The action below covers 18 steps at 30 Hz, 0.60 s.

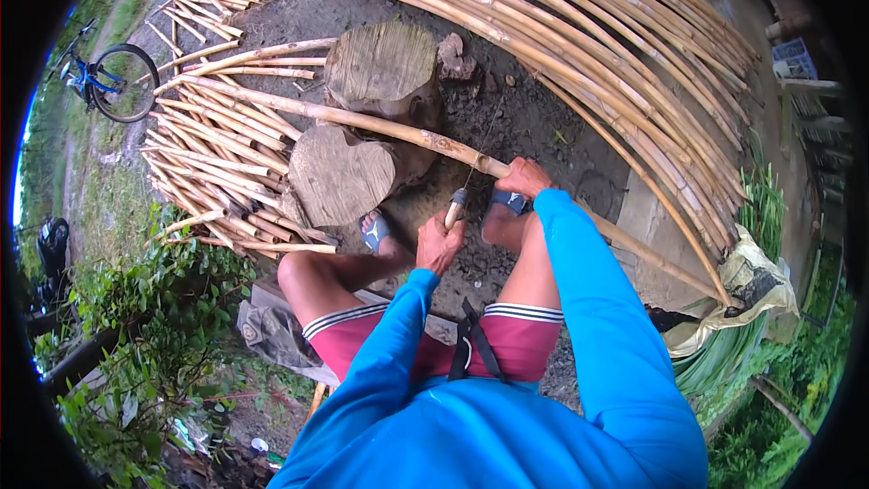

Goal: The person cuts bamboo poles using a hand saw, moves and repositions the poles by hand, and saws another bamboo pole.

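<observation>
Two bare hands, one thin-bladed tool (455, 208), one jointed bamboo pole (398, 130).
Near centre, the left hand (440, 244) grips the tool's rounded handle; the right hand (527, 178), at two o'clock, is closed round the smooth pole, slanting from ten o'clock toward four. Two flat-topped wooden stumps (380, 59) (339, 174) stand at eleven and ten; many slender poles (579, 32) lie at one.
</observation>
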Each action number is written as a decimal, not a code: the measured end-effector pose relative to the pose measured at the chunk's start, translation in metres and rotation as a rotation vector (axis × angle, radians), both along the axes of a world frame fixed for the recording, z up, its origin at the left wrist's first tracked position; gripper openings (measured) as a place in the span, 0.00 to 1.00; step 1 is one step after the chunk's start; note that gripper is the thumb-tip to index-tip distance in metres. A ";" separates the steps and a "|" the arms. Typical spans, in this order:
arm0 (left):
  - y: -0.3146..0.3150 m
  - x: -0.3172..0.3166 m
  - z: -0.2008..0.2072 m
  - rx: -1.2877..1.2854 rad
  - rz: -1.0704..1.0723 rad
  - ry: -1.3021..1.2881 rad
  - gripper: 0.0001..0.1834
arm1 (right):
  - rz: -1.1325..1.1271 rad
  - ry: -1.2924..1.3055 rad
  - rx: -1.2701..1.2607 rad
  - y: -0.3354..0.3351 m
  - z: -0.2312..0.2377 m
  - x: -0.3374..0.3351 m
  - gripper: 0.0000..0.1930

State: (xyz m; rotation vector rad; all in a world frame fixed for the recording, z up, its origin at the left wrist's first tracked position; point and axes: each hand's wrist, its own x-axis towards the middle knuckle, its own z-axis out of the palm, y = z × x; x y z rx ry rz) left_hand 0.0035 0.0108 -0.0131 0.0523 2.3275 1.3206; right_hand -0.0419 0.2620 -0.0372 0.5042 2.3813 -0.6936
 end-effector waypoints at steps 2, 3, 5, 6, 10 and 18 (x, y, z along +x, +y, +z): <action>-0.013 0.022 -0.001 -0.062 -0.011 0.009 0.18 | 0.027 0.121 0.098 0.004 -0.006 0.004 0.24; -0.022 0.034 -0.001 -0.134 -0.017 0.022 0.18 | 0.029 0.120 0.097 0.006 -0.004 0.004 0.24; -0.038 0.048 0.006 -0.133 -0.016 -0.033 0.19 | -0.013 0.057 0.008 0.006 0.002 0.004 0.24; -0.040 0.053 0.012 -0.127 -0.009 -0.088 0.19 | -0.012 0.053 0.010 0.007 -0.002 0.006 0.24; -0.011 0.010 0.006 -0.183 -0.010 -0.026 0.21 | 0.008 0.069 0.030 0.001 0.000 -0.002 0.23; -0.046 0.040 0.011 -0.119 -0.029 -0.098 0.22 | -0.035 0.102 0.079 0.011 -0.010 0.007 0.24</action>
